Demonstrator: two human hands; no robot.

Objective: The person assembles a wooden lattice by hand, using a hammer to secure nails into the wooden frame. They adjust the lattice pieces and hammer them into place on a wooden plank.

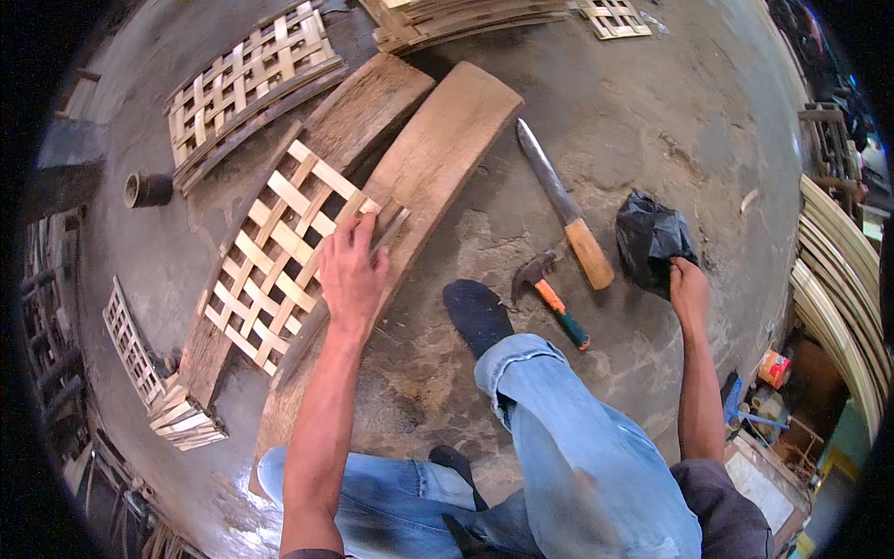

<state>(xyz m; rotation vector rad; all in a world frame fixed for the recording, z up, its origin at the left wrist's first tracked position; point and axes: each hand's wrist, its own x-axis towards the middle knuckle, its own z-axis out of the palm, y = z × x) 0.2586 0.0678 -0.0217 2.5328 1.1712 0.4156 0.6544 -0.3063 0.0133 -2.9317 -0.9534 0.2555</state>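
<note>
My left hand rests flat on the near right edge of a woven bamboo lattice panel. The panel lies across two long wooden planks on the concrete floor. My right hand reaches to the right and grips the lower edge of a crumpled black plastic bag. Between my hands lie a large knife with a wooden handle and a claw hammer with an orange and green handle. My legs in blue jeans stretch out below, one dark shoe near the hammer.
Another lattice panel lies at the far left, more stacked strips and a panel at the top. A small dark can stands at the left. Bamboo strips pile at the lower left. Curved slats lean at the right.
</note>
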